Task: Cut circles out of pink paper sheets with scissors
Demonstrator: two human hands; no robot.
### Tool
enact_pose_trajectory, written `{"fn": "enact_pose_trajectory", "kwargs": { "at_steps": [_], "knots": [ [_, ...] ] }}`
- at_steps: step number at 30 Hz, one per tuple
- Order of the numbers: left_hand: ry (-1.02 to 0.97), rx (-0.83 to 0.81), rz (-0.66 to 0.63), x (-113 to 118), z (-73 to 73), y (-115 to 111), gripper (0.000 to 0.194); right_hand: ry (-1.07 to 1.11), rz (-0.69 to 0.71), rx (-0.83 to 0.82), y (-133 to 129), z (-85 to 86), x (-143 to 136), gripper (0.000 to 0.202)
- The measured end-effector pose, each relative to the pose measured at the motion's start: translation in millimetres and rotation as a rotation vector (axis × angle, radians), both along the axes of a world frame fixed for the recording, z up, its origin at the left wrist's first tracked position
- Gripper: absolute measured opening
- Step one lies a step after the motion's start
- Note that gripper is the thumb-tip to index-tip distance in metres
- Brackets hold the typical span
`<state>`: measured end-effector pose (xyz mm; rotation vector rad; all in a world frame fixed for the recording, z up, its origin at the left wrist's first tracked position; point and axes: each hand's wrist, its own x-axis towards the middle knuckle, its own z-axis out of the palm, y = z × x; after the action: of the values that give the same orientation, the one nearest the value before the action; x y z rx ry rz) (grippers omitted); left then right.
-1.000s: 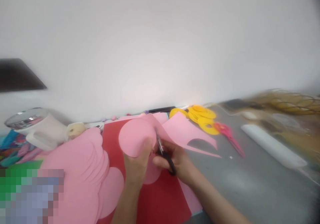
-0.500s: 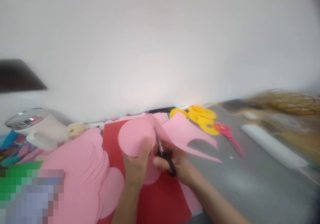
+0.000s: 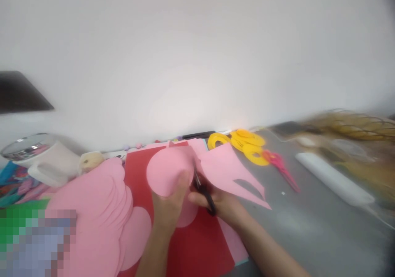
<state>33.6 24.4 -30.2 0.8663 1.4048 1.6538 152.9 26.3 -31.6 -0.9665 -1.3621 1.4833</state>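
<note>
My left hand (image 3: pixel 171 201) pinches a pink paper circle (image 3: pixel 168 168), thumb on top, raised above a sheet of red paper (image 3: pixel 197 250). Black-handled scissors (image 3: pixel 206 194) are in my right hand (image 3: pixel 224 205), their blades at the circle's right edge. From that edge a pink paper offcut (image 3: pixel 226 168) with a curved cutout spreads to the right. Whether it is still joined to the circle I cannot tell. Below my hands another pink circle (image 3: pixel 187 215) lies on the red sheet, partly hidden. A fanned pile of pink paper circles (image 3: pixel 89 215) lies to the left.
Pink-handled scissors (image 3: pixel 282 168) lie right of the yellow paper rings (image 3: pixel 249 143). A white mug (image 3: pixel 57 159) stands back left, near a cream roll (image 3: pixel 91 161). A white elongated object (image 3: pixel 335 178) rests on the grey tabletop (image 3: pixel 302 231) at right. The wall (image 3: pixel 197 63) rises behind.
The scissor blades have closed somewhat along the circle's edge. The pink offcut has shifted and tilted, so its cutout looks narrower. The view has moved slightly.
</note>
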Motion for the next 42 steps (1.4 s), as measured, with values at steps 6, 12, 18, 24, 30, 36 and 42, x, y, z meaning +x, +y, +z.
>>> {"fn": "enact_pose_trajectory", "kwargs": {
  "at_steps": [6,12,18,24,30,36,42],
  "knots": [
    [0.016,-0.016,0.0,-2,-3.6,1,0.038,-0.019,0.014,-0.002,-1,0.5,-1,0.044],
    [0.0,0.022,-0.019,-2,-3.9,1,0.041,-0.006,0.004,-0.026,-1,0.0,-1,0.043],
    [-0.014,-0.027,-0.021,-1,-2.4,0,0.041,-0.026,0.003,-0.02,-2,-3.0,-1,0.04],
    [-0.025,-0.042,0.0,-1,-2.5,1,0.04,-0.018,0.001,0.009,-1,-6.2,-1,0.039],
    [-0.017,-0.06,0.01,-8,-14.8,6,0.041,-0.009,0.017,-0.005,-2,-1.9,-1,0.039],
    [0.004,-0.063,-0.027,-9,-7.9,5,0.029,0.003,0.038,-0.064,-4,6.5,-6,0.041],
    [0.009,-0.05,0.032,-3,0.3,1,0.041,0.011,0.017,0.039,-3,2.7,-5,0.037]
  ]
}}
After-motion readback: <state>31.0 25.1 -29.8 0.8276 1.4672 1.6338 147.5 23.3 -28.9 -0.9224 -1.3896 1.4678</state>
